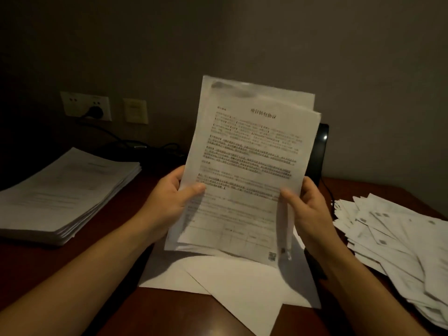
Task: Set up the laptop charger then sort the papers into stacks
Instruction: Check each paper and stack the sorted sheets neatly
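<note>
Both hands hold one sheaf of papers point(249, 161) up off the desk point(31, 267), printed side toward the camera and leaning slightly to the right. The left hand point(173, 202) grips the sheaf's lower left edge, thumb pressed on the front page and fingers curled behind. The right hand point(306, 209) grips the lower right edge the same way. The pages in the sheaf are unevenly aligned, with rear sheets showing above and beside the front one. Directly beneath the hands, blank sheets point(232, 282) lie overlapping on the desk. Well out to the left of the left hand sits a neat stack point(65, 192) of printed pages. Just right of the right hand, a loose pile point(397, 241) of papers is fanned out. Beyond the left hand, a plug point(95, 112) sits in a wall socket point(86, 105), and its cable point(135, 143) runs down onto the desk. A black device point(318, 151) stands behind the sheaf, mostly hidden.
</note>
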